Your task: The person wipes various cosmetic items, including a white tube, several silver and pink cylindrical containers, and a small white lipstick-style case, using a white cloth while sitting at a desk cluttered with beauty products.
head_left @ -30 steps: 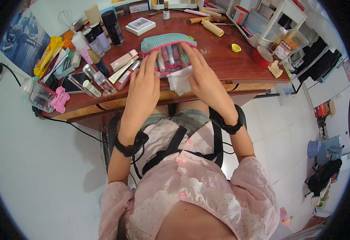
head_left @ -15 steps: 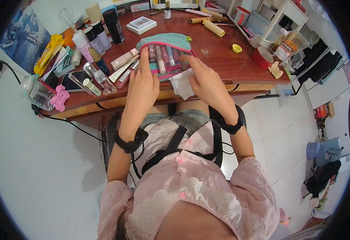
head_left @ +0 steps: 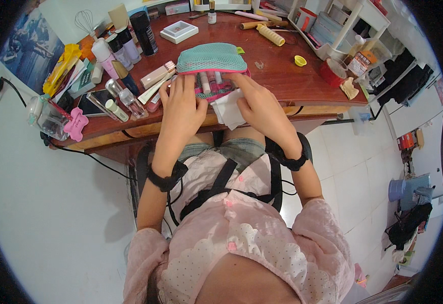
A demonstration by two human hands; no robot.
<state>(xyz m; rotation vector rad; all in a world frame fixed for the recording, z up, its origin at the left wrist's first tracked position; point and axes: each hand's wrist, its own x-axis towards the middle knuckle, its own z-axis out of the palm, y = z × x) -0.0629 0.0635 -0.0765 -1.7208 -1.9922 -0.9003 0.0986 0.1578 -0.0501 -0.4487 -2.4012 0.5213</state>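
Seen from above, near the upper centre of the frame, the left hand (head_left: 181, 104) is laid palm down with its fingers spread and stretched forward, their tips resting on the left side of an open cosmetic pouch (head_left: 212, 63). Nothing is clamped by it; the fingers are merely pressed against the pouch's pink-edged opening. Just to the right, the right hand (head_left: 259, 106) is curled, its fingers placed at the pouch's right edge, and a white tissue (head_left: 229, 109) is pinned beneath its thumb side, between the two hands. Both forearms are brought up from the lower middle of the frame, each wrist wrapped in a black band (head_left: 167, 177).

The pouch, of teal mesh with a pink rim, is set at the near edge of a reddish wooden desk (head_left: 282, 76), and several slim tubes (head_left: 209, 81) are seen standing in its mouth.

To the left of the hands, bottles and sticks of make-up (head_left: 122, 99) are scattered along the desk. A dark cylindrical can (head_left: 143, 33) and a small square box (head_left: 179, 31) are placed further up. At the upper right, a white shelf rack (head_left: 343, 25) is seen, with a yellow cap (head_left: 300, 61) lying near it.
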